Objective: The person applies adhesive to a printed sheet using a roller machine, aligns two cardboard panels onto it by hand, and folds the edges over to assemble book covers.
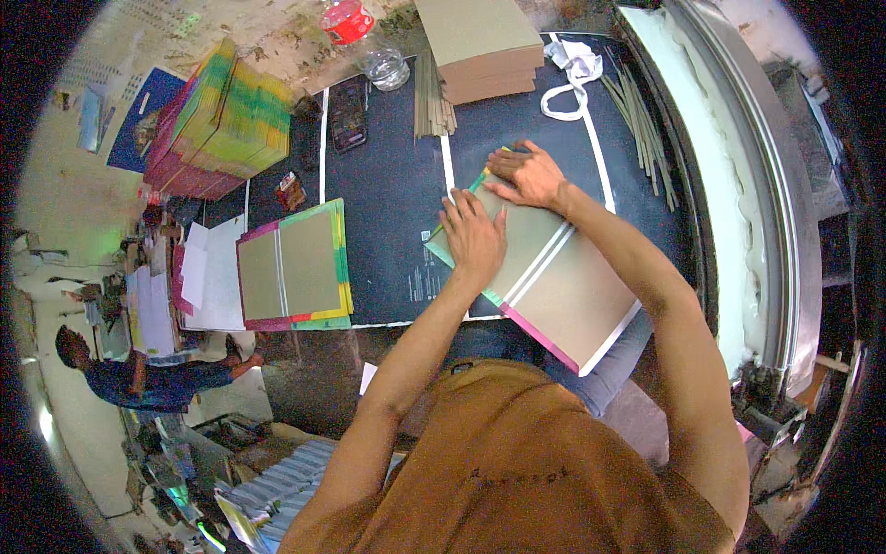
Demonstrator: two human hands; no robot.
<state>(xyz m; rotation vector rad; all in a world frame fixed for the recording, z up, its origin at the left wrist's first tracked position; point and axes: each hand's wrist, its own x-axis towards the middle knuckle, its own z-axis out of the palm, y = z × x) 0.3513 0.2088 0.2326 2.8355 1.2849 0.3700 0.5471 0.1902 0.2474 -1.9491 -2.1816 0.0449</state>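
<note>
Cover (568,282) open, aslant on table (383,194), near end overhanging. Likely light, stiff, bending only at spine (538,265); best lifted by both outer edges. Left hand (477,242): fingers splayed flat on it. Right hand (528,177): fingers extended over far corner, not clenched.

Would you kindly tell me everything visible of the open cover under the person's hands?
The open cover looks like two grey-brown cardboard panels with white strips between them and green, yellow and magenta edging. It lies slanted on the dark table, its near end jutting past the table's edge. The left hand and right hand rest on its far end.
</note>
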